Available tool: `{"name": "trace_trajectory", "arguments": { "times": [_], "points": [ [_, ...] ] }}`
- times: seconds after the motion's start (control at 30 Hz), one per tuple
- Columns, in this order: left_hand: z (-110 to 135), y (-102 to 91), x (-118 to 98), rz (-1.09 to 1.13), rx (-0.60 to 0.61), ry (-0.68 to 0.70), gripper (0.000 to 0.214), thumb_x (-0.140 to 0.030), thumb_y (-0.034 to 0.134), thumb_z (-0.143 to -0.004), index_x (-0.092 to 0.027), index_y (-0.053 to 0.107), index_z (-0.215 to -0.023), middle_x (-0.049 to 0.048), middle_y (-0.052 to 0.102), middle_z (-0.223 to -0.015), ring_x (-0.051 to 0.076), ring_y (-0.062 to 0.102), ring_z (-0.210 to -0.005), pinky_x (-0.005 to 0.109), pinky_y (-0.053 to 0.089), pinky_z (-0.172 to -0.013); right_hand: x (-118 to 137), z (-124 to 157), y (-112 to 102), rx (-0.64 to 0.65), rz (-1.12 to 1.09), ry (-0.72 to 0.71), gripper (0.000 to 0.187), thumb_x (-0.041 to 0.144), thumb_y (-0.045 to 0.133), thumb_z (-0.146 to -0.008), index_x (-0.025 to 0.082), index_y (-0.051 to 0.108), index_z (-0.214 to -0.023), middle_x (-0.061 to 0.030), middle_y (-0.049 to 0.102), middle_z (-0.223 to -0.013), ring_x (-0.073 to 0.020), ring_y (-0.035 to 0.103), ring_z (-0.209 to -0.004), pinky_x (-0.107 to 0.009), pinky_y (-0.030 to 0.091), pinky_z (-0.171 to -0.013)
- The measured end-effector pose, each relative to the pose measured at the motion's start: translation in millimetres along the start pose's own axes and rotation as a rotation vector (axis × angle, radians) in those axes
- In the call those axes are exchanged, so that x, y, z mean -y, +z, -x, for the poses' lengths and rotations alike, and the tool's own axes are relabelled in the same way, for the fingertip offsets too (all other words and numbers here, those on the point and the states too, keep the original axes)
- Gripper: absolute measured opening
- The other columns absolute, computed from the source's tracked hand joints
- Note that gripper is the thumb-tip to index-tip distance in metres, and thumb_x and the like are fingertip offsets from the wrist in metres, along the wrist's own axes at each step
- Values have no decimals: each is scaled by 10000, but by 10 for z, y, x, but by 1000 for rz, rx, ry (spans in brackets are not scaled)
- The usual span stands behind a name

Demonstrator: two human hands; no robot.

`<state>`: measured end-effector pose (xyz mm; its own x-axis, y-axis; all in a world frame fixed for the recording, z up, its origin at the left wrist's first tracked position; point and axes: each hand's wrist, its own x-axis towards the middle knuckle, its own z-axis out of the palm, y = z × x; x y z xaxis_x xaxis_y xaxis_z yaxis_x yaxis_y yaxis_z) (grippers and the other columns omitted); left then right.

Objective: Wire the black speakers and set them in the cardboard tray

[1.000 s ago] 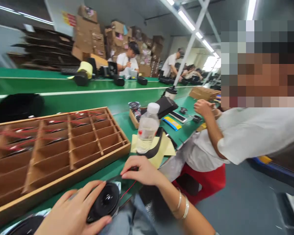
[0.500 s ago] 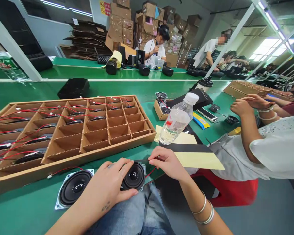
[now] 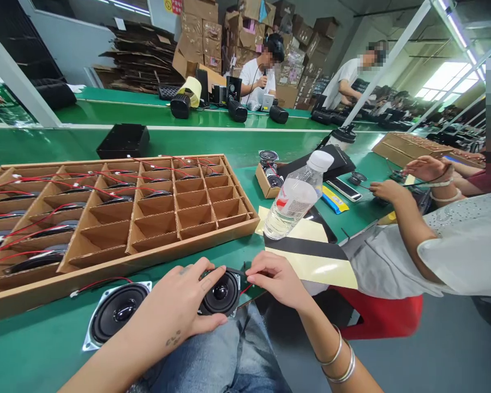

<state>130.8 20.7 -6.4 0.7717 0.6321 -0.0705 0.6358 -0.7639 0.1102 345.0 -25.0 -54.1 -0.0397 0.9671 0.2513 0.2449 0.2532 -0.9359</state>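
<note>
A square-framed speaker (image 3: 221,295) with a black cone sits at the table's front edge, above my lap. My left hand (image 3: 182,303) is closed around its left side, fingers over the top rim and thumb at the bottom. Between the thumb and fingers of my right hand (image 3: 279,277) is the end of a thin black strip (image 3: 238,272), which runs to the speaker's upper edge. A red wire shows below those fingers. To the left lies another speaker (image 3: 119,312), face up, partly behind my left forearm.
A divided cardboard box (image 3: 155,252) holds several wired speakers. A water bottle (image 3: 292,196) stands beside yellow-backed sheets with a black strip (image 3: 311,262). Farther right are a phone (image 3: 343,189) and a co-worker's hands (image 3: 427,170). A black box (image 3: 123,141) sits behind the cardboard box.
My hands keep their hold on the speaker and strip, with the strip's held end slightly lower. The co-worker's hands at right have moved apart. The view has shifted a little.
</note>
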Motion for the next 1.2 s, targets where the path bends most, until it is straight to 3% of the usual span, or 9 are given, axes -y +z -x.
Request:
{"name": "trace_trajectory", "arguments": {
  "times": [0.23, 0.53, 0.97, 1.2],
  "points": [
    [-28, -49, -24, -84, 11, 45, 573, -406, 629, -721, -266, 459, -1250, 73, 559, -1047, 225, 576, -772, 383, 482, -734, 40, 20, 21, 17, 69, -74, 95, 236, 645, -770, 151, 686, -759, -32, 586, -709, -110, 530, -629, -215, 404, -538],
    [6, 3, -93, -276, -165, 129, 545, -471, 607, -730, -244, 497, -1213, 81, 555, -925, 201, 564, -707, 331, 464, -661, 64, 29, 42, 38, 114, -121, 141, 271, 621, -799, 147, 681, -769, -38, 593, -711, -115, 538, -643, -221, 422, -557],
    [64, -1, -229, -374, -71, 50, 502, -482, 493, -812, -308, 403, -1274, 52, 516, -865, 193, 553, -666, 327, 435, -634, 125, 23, 59, 95, 168, -186, 43, 137, 631, -780, 144, 673, -783, -25, 583, -733, -116, 538, -691, -223, 430, -638],
    [82, 20, -262, -444, -106, 57, 496, -465, 481, -823, -323, 382, -1288, 58, 497, -836, 169, 530, -591, 301, 412, -568, 198, -22, 42, 156, 228, -207, 45, 114, 618, -786, 127, 661, -787, -24, 584, -731, -116, 534, -690, -218, 430, -648]
  ]
}}
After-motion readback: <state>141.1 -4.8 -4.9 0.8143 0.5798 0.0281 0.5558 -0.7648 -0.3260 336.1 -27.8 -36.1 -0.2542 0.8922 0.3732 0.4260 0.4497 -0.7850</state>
